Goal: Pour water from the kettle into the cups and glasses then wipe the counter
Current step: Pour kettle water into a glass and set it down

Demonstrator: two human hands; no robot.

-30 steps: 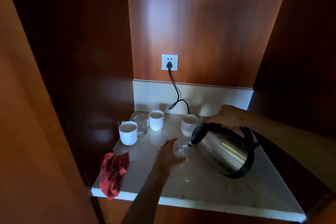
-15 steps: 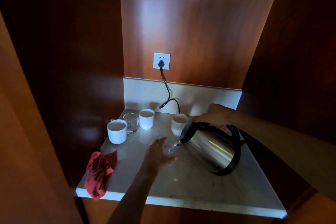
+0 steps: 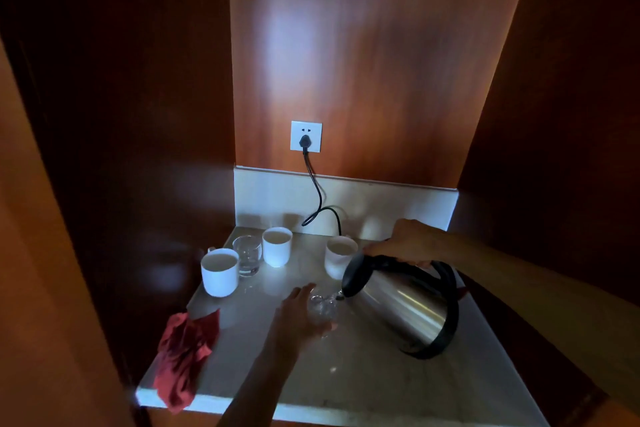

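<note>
My right hand [image 3: 407, 242] grips the black handle of a steel kettle [image 3: 398, 308], tilted with its spout down over a small clear glass [image 3: 323, 307] on the marble counter [image 3: 363, 378]. My left hand [image 3: 294, 319] curls round that glass from the left. Behind stand three white cups: one at the left [image 3: 220, 270], one in the middle [image 3: 277, 245], one next to the kettle lid [image 3: 337, 255]. A second clear glass [image 3: 247, 254] stands between the first two cups. A red cloth [image 3: 183, 350] lies crumpled at the counter's front left corner.
A black cord [image 3: 317, 194] runs from a white wall socket [image 3: 306, 136] down behind the cups. Dark wooden walls close in the counter on the left, back and right. Small wet spots mark the counter near the front.
The view has shifted a little. The kettle stays tilted over the glass in my left hand; both hands hold almost the same place.
</note>
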